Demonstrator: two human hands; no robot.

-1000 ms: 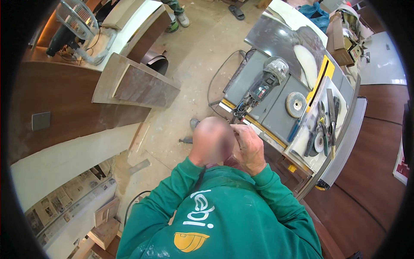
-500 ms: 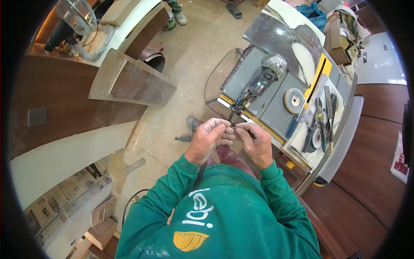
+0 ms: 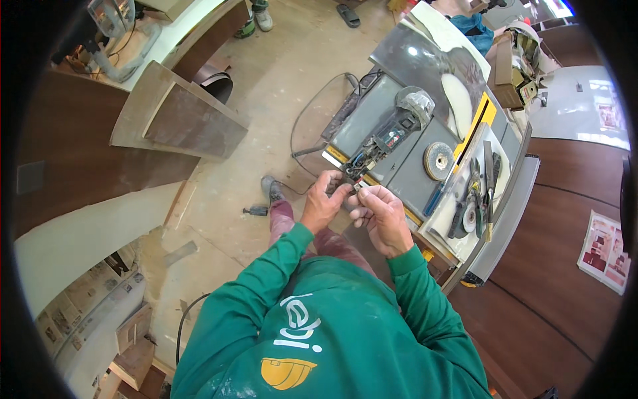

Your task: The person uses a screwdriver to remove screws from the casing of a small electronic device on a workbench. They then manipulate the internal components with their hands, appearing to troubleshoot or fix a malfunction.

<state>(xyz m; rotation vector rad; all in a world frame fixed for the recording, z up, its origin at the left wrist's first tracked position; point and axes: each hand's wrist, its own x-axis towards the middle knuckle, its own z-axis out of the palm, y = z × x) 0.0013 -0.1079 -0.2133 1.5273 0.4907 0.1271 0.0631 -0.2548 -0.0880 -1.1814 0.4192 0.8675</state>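
Observation:
An angle grinder (image 3: 392, 136) with a dusty clear guard lies on the grey saw table (image 3: 415, 173). Its rear end is uncovered, with wires and inner parts (image 3: 364, 159) showing. At that end, by the table's near edge, my left hand (image 3: 324, 201) has thumb and fingers pinched together. Close beside it, my right hand (image 3: 380, 216) pinches with thumb and forefinger, its other fingers curled. Something small sits at the fingertips, too small to name. A round abrasive disc (image 3: 438, 161) rests on the table to the right of the grinder.
Snips (image 3: 473, 193), a long file-like tool (image 3: 489, 176) and a small disc (image 3: 469, 218) lie on a white board at right. A yellow strip (image 3: 475, 126) crosses the table. A cable (image 3: 296, 130) loops over the floor. Curved panels (image 3: 189, 120) stand at left.
My hands have moved from in front of my body to the grinder's uncovered rear end. The view has shifted, so the table appears farther left. My left foot shows more.

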